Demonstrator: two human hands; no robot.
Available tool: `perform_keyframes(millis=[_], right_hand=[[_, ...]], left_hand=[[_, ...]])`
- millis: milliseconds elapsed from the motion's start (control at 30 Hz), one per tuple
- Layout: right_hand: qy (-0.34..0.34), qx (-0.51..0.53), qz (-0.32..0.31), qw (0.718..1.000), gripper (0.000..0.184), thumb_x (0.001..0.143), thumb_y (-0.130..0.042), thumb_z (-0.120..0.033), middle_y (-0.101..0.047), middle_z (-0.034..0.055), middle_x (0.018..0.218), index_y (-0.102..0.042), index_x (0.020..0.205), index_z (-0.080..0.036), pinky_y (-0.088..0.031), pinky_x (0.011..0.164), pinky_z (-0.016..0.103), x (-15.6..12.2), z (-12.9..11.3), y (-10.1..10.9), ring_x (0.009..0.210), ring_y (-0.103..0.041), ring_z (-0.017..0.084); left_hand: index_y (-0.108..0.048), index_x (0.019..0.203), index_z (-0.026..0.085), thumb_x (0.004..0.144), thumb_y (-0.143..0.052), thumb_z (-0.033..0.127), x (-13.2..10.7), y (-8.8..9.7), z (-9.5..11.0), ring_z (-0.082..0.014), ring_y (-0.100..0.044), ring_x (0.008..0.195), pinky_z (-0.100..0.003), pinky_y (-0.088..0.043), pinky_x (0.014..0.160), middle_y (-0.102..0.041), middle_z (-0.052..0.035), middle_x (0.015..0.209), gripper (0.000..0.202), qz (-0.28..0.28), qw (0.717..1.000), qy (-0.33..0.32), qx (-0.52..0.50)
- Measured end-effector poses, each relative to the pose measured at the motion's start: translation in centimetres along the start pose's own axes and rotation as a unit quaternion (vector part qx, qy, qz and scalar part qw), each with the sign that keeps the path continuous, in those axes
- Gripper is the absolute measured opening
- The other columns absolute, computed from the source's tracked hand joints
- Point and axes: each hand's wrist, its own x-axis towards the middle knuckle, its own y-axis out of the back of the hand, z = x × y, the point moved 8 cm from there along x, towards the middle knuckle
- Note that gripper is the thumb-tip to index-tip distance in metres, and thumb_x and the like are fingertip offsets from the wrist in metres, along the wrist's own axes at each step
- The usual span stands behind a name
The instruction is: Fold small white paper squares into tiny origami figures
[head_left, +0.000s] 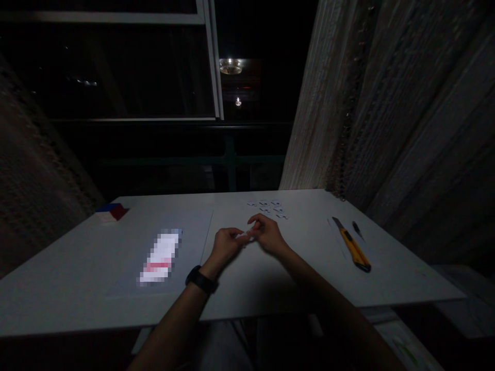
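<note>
Above the middle of the white table [309,232], my left hand [227,243] and my right hand [267,236] meet with their fingers pinched on a small white piece of paper [244,235]. The fingers cover much of it, and its exact shape is hard to make out in the dim light. Just beyond my hands lie several small white paper pieces [265,210] with dark marks, set out in loose rows. A dark watch [201,280] is on my left wrist.
A yellow utility knife [352,245] and a dark pen-like item [357,228] lie at the right. On the left, a blurred-out lit phone-like screen [161,256] rests on a large paper sheet [193,242]. A coloured cube [111,212] stands at the far left, near the curtain.
</note>
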Motion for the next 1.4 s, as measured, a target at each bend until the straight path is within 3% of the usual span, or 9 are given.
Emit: perform_keyframes(millis=[267, 467, 600, 800, 967, 1200, 1400], right_hand=[[-0.019, -0.004, -0.052, 0.998, 0.024, 0.057, -0.066, -0.015, -0.056, -0.0038, 0.061, -0.063, 0.08, -0.018, -0.041, 0.055, 0.02, 0.1, 0.4, -0.7, 0.057, -0.052, 0.009], [-0.033, 0.017, -0.023, 0.999, 0.025, 0.055, -0.067, -0.014, -0.044, -0.0083, 0.054, -0.057, 0.078, -0.019, -0.034, 0.046, 0.018, 0.4, 1.4, -0.3, 0.048, -0.043, 0.007], [-0.038, 0.041, 0.004, 0.998, 0.029, 0.056, -0.067, -0.017, -0.043, -0.0091, 0.054, -0.051, 0.079, -0.02, -0.032, 0.044, 0.018, 0.4, 1.7, 0.1, 0.047, -0.042, 0.007], [-0.024, 0.016, -0.062, 0.998, 0.028, 0.054, -0.071, -0.018, -0.052, -0.0039, 0.066, -0.06, 0.08, -0.018, -0.039, 0.056, 0.021, 0.3, 0.7, -0.6, 0.06, -0.05, 0.009], [-0.033, 0.019, -0.092, 0.995, 0.029, 0.054, -0.071, -0.016, -0.049, -0.0055, 0.059, -0.062, 0.081, -0.018, -0.037, 0.051, 0.02, 0.3, 1.4, -0.9, 0.052, -0.046, 0.008], [-0.026, 0.036, -0.082, 0.996, 0.031, 0.05, -0.074, -0.02, -0.048, -0.007, 0.055, -0.059, 0.078, -0.016, -0.035, 0.047, 0.018, 0.5, 1.7, -0.6, 0.049, -0.044, 0.007], [-0.03, 0.014, -0.144, 0.989, 0.038, 0.049, -0.076, -0.024, -0.052, -0.0057, 0.057, -0.062, 0.083, -0.016, -0.034, 0.048, 0.018, 0.3, 1.6, -1.3, 0.051, -0.046, 0.007]], left_hand=[[-0.064, 0.072, 0.008, 0.053, -0.074, 0.04, -0.1, -1.2, -1.2, -0.0178, -0.061, 0.052, -0.025, -0.046, 0.046, -0.065, -0.0099, 0.059, 0.038, -0.041, 0.99, 0.069, -0.119], [-0.065, 0.073, 0.008, 0.044, -0.079, 0.028, -0.4, -0.8, -0.1, -0.012, -0.054, 0.045, -0.021, -0.04, 0.042, -0.061, -0.0025, 0.052, 0.037, -0.034, 0.995, 0.062, -0.076], [-0.064, 0.073, 0.009, 0.045, -0.078, 0.024, -0.5, -1.1, -0.2, -0.0125, -0.056, 0.047, -0.022, -0.041, 0.045, -0.064, -0.0042, 0.056, 0.035, -0.056, 0.989, 0.072, -0.115], [-0.057, 0.074, 0.011, 0.048, -0.074, 0.016, -0.1, -1.2, -1.0, -0.0132, -0.055, 0.042, -0.022, -0.041, 0.042, -0.063, -0.0042, 0.053, 0.032, -0.059, 0.983, 0.077, -0.156], [-0.055, 0.074, 0.013, 0.05, -0.073, 0.019, -0.1, -1.7, -0.8, -0.0125, -0.054, 0.041, -0.022, -0.04, 0.04, -0.062, -0.0014, 0.052, 0.031, -0.086, 0.986, 0.056, -0.134], [-0.056, 0.075, 0.013, 0.053, -0.073, 0.025, -0.2, -1.6, -0.4, -0.0133, -0.056, 0.043, -0.021, -0.039, 0.042, -0.061, -0.0008, 0.05, 0.031, -0.093, 0.991, 0.027, -0.092], [-0.057, 0.077, 0.013, 0.056, -0.072, 0.033, -0.2, -1.4, -0.1, -0.0131, -0.055, 0.042, -0.021, -0.038, 0.042, -0.06, -0.0005, 0.049, 0.033, -0.099, 0.994, 0.018, -0.053]])
